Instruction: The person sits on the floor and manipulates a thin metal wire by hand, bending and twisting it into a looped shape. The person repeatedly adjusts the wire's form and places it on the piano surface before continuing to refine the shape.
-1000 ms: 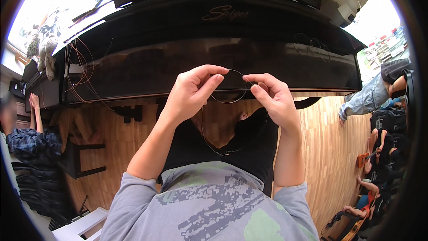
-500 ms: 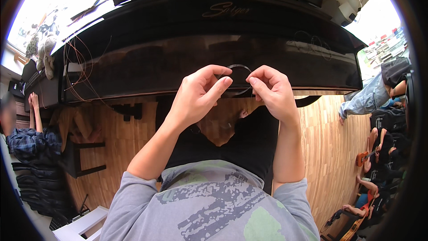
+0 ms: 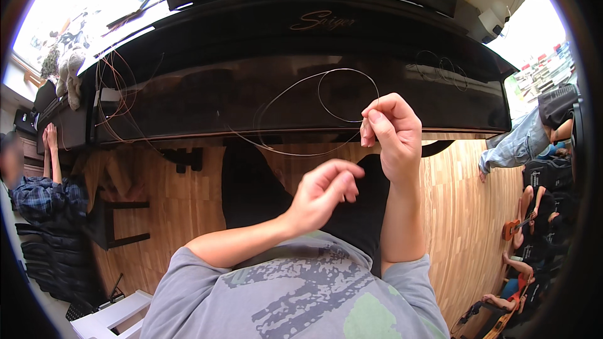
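Note:
My right hand (image 3: 391,132) pinches a thin metallic string (image 3: 344,68) between thumb and fingertips. The string springs out in wide loose loops to the left, over the front of a glossy black piano (image 3: 188,97) with its lid closed. One loose end reaches out past the piano's front edge. Lower down, in front of my lap, my left hand (image 3: 323,194) is free of the string. Its fingers are half curled and apart, slightly smeared by motion.
Copper-coloured strings (image 3: 116,100) lie tangled at the piano's left end. A thin wire coil (image 3: 443,69) rests at its right. A person (image 3: 41,194) sits far left beside a dark stool (image 3: 119,223). Several people, one with a small guitar (image 3: 512,227), are at far right.
The small coil between both hands has sprung open into wide loops. My left hand has let go and moved down toward me; the right keeps its pinch.

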Available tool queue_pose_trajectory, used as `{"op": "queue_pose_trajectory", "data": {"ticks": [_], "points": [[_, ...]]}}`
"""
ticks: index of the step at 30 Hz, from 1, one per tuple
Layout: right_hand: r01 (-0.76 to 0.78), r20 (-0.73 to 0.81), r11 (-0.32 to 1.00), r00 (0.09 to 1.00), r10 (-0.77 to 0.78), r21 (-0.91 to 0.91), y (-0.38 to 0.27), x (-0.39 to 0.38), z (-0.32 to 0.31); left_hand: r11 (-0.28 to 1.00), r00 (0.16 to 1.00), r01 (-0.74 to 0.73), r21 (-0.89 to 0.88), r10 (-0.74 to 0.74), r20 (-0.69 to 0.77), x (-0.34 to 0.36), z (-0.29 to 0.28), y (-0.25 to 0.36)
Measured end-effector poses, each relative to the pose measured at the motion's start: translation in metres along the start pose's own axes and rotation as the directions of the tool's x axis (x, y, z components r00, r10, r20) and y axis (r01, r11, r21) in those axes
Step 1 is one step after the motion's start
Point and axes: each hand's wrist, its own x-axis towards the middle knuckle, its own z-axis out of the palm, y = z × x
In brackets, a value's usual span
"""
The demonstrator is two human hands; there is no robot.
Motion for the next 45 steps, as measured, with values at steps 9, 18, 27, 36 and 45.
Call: {"op": "queue_pose_trajectory", "data": {"ticks": [9, 18, 27, 36, 45], "points": [[-0.074, -0.028, 0.984, 0.996, 0.079, 0.160, 0.013, -0.008, 0.009, 0.954, 0.928, -0.293, -0.056, 0.270, -0.256, 0.034, -0.030, 0.020], [-0.101, -0.055, 0.995, 0.994, 0.099, -0.024, 0.025, -0.013, 0.015, 0.945, 0.934, -0.261, 0.196, 0.298, -0.196, 0.043, -0.048, 0.036], [-0.184, -0.034, 0.959, 0.983, 0.181, -0.217, 0.031, -0.018, 0.018, 0.947, 0.955, -0.235, 0.222, 0.267, -0.131, 0.051, -0.048, 0.048], [-0.067, 0.031, 0.485, 0.981, 0.191, -0.872, -0.027, -0.031, 0.033, 0.971, 0.967, -0.175, 0.160, 0.201, -0.159, 0.056, -0.053, 0.044], [0.519, 0.484, 0.162, 0.849, -0.210, -0.839, -0.035, 0.024, 0.016, 0.843, 0.984, -0.151, 0.516, 0.179, -0.004, 0.047, -0.043, 0.053]]}}
